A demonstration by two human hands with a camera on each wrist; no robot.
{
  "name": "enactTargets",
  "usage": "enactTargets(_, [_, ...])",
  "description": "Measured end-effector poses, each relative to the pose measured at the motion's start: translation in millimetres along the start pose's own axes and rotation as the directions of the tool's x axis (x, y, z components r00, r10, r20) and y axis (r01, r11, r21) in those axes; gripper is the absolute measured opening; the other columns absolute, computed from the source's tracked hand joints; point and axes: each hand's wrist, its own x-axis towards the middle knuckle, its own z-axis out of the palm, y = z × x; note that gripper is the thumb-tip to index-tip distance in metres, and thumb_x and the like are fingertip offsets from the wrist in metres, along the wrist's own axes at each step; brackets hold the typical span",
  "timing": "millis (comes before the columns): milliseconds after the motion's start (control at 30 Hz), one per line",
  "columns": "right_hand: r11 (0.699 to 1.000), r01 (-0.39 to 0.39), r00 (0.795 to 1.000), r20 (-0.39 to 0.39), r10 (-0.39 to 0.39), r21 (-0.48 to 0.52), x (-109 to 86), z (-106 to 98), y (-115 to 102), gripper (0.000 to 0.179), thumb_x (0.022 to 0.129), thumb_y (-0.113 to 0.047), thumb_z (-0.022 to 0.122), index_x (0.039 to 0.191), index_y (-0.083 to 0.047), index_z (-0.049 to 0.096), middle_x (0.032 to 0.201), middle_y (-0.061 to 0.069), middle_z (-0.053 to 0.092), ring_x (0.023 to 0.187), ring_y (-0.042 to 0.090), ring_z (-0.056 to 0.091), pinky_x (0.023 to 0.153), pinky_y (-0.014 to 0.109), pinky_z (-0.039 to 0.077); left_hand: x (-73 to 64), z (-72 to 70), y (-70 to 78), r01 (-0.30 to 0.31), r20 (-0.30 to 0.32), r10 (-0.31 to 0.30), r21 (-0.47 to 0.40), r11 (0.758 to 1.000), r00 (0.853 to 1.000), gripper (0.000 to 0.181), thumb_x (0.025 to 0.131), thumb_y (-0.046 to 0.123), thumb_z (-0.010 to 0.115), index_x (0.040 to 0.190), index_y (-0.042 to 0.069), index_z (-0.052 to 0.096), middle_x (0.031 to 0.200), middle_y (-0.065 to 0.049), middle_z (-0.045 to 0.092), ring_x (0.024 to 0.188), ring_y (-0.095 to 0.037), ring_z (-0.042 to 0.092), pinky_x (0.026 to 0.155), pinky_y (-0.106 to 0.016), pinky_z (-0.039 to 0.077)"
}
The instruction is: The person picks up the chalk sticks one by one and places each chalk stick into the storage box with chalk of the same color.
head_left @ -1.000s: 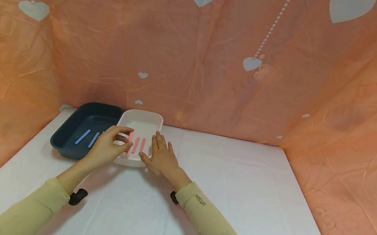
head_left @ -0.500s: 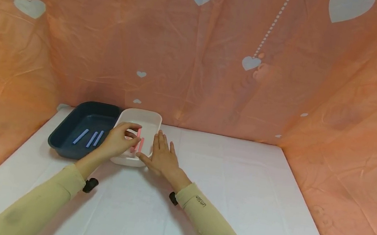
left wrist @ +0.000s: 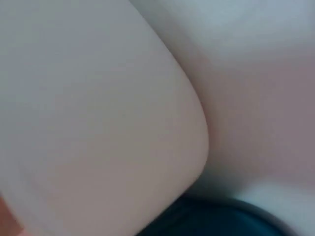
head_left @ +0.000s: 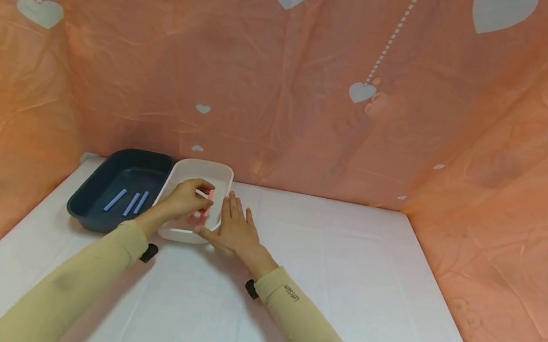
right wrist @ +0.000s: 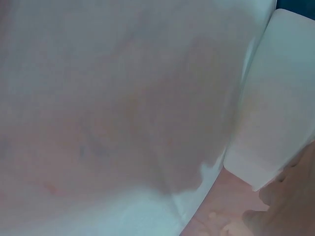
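Note:
In the head view a white tray [head_left: 203,170] stands against the right side of a dark blue tray [head_left: 83,217]. My left hand [head_left: 184,200] reaches over the white tray and pinches a small pink stick [head_left: 211,194] between thumb and fingers, holding it near upright on the tray's right side. Other pink sticks [head_left: 192,219] lie below, partly hidden by that hand. My right hand [head_left: 237,231] rests at the white tray's right rim with fingers straight and thumb spread along the near corner. The right wrist view shows this hand [right wrist: 290,201] beside the tray's outer wall [right wrist: 275,98].
Several blue sticks [head_left: 131,204] lie in the dark blue tray. Both trays sit at the back left of a white-covered table [head_left: 332,282]. An orange curtain [head_left: 310,135] with pale hearts rises behind and along both sides. Blurred skin fills most of the left wrist view.
My left hand has moved right across the white tray, pinching a pink stick, and uncovered more of the blue sticks. My right hand has stayed at the rim.

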Motion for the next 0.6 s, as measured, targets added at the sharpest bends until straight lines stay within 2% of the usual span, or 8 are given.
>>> enactTargets(233, [1.0,-0.004,1.0,0.015,0.004,-0.005,-0.3,-1,-2,0.11,0.094,-0.081,0.042,0.166,-0.004,0.01,0.175,0.01,0.002,0.161,0.022,0.008,0.128,0.046,0.011,9.8,5.5,-6.9,0.028,0.025,-0.029,0.044,0.999,0.999,0.047,0.093,0.004,0.069,0.134,-0.015,0.056,0.128,-0.033,0.063,0.106,-0.036,0.071,0.083,-0.033,0.057])
enactTargets(600, [1.0,-0.006,1.0,0.013,0.006,0.008,-1.4,-1,-2,0.111,0.094,-0.081,0.044,0.166,-0.004,0.01,0.175,0.011,0.003,0.16,0.023,0.009,0.128,0.046,0.011,13.6,13.7,-7.4,0.066,0.043,-0.071,0.11,0.992,0.997,0.043,0.093,0.003,0.072,0.131,-0.012,0.059,0.121,-0.027,0.066,0.095,-0.026,0.068,0.089,-0.038,0.054])
